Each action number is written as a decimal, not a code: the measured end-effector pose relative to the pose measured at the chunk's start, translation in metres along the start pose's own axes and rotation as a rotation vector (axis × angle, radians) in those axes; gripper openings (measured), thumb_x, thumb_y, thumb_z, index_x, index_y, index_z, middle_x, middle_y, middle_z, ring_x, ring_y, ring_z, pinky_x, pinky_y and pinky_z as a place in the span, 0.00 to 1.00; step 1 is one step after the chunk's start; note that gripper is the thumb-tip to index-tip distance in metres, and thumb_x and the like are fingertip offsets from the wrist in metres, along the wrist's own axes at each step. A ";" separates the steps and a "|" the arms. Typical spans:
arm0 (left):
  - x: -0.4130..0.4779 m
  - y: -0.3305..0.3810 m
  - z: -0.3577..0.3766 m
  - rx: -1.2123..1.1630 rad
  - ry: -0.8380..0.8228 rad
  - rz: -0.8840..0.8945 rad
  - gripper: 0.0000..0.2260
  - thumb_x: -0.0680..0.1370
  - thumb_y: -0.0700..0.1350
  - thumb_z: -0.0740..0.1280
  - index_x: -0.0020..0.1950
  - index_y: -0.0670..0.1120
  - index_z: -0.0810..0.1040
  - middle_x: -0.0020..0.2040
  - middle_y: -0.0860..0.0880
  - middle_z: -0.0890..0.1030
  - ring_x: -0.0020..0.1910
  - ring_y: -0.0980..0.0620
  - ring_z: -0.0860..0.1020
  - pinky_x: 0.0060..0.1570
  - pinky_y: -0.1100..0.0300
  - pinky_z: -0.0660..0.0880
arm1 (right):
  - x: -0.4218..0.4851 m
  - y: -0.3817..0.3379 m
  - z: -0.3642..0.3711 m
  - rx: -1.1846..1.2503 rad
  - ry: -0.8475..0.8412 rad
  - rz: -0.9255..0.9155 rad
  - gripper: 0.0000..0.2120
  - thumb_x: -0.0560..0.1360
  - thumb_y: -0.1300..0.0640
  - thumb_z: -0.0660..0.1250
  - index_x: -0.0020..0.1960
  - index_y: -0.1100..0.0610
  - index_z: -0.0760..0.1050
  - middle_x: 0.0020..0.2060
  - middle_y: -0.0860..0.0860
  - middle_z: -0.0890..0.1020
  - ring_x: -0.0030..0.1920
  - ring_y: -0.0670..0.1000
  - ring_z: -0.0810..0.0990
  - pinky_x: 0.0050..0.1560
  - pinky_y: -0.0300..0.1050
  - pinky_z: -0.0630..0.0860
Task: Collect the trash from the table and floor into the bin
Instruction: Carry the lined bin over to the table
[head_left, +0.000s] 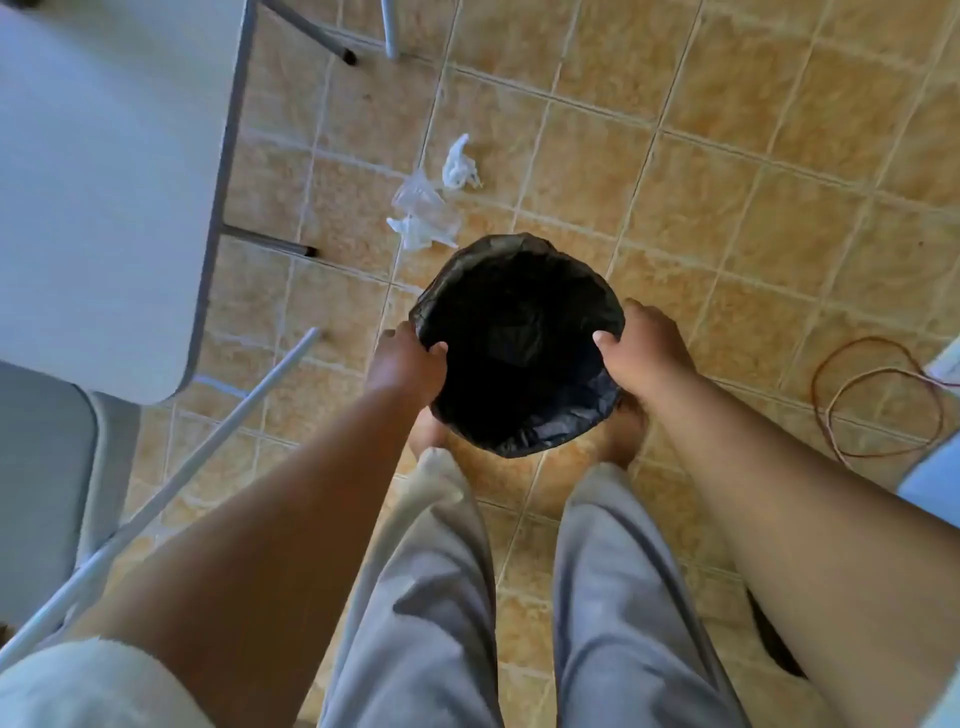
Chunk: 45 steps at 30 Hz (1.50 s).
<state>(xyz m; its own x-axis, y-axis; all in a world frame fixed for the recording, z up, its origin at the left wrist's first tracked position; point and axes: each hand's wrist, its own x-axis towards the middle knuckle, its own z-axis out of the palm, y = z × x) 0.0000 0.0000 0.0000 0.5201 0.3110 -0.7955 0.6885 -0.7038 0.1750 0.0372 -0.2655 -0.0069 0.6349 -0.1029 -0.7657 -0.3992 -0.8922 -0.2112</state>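
Observation:
A round bin (519, 260) lined with a black bag stands on the tiled floor in front of my feet. My left hand (410, 364) grips its left rim and my right hand (641, 353) grips its right rim, thumbs inside the liner. Just beyond the bin lie a crumpled white tissue (460, 165), a crushed clear plastic cup (423, 200) and another white tissue scrap (415, 234). The inside of the bin is dark and its contents cannot be made out.
A white table (104, 182) with grey metal legs fills the upper left. A grey chair (41, 467) stands at the lower left, with a white rod (171, 493) leaning across it. A coiled brown cable (878, 410) lies on the floor at the right.

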 end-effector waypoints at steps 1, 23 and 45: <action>0.007 0.000 0.004 -0.009 0.000 -0.029 0.23 0.80 0.52 0.63 0.72 0.45 0.68 0.67 0.41 0.72 0.64 0.40 0.74 0.57 0.51 0.72 | 0.005 0.002 0.005 0.008 0.009 0.009 0.22 0.80 0.49 0.62 0.70 0.57 0.68 0.63 0.59 0.75 0.63 0.62 0.74 0.57 0.51 0.73; -0.069 0.001 -0.062 -0.501 0.038 -0.050 0.19 0.78 0.43 0.67 0.69 0.52 0.72 0.55 0.48 0.81 0.51 0.47 0.82 0.48 0.47 0.82 | -0.064 -0.021 -0.082 0.159 0.129 0.017 0.19 0.81 0.61 0.59 0.69 0.47 0.73 0.57 0.54 0.81 0.48 0.56 0.78 0.46 0.41 0.71; -0.332 0.016 -0.272 -0.466 0.610 0.079 0.14 0.72 0.38 0.71 0.56 0.49 0.81 0.45 0.50 0.78 0.46 0.47 0.76 0.47 0.58 0.69 | -0.307 -0.146 -0.299 0.057 0.340 -0.541 0.18 0.75 0.65 0.63 0.63 0.58 0.78 0.55 0.56 0.83 0.54 0.58 0.80 0.53 0.49 0.78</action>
<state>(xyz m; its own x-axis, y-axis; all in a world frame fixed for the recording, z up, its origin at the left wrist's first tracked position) -0.0242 0.0596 0.4248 0.6701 0.6632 -0.3334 0.7091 -0.4391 0.5517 0.0983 -0.2354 0.4402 0.9270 0.2137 -0.3082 0.0082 -0.8331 -0.5531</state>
